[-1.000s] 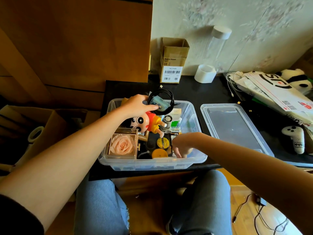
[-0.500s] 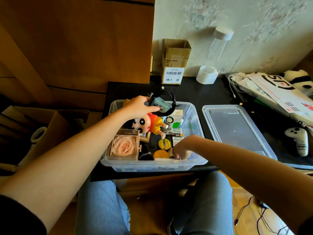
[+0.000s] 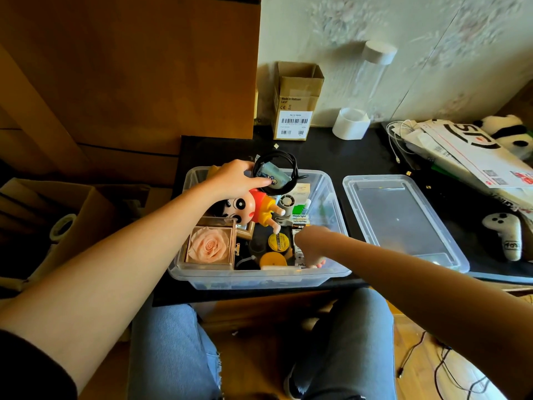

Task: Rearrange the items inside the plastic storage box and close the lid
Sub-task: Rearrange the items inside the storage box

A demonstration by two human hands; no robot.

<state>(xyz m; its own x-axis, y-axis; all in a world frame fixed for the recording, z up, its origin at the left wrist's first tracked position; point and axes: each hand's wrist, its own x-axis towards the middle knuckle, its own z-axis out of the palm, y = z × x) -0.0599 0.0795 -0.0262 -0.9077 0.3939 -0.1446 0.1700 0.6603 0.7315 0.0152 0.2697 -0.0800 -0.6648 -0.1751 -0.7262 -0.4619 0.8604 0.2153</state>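
The clear plastic storage box stands open on the black table in front of me. Its lid lies flat to the right. My left hand holds a coiled black cable with a small blue packet above the box's far edge. Below it lies a cartoon boy figure in red and yellow. A peach rose in a clear case fills the near left corner. My right hand reaches down into the near right corner, fingers curled among small packs; what it grips is hidden. Two yellow tins sit beside it.
An open cardboard box and a white roll stand at the wall. Papers and cables, a panda plush and a white controller lie at the right. A wooden cabinet rises on the left. My knees are below the table edge.
My right hand has pushed deeper into the box's near right corner. My left hand still holds the cable coil at almost the same spot.
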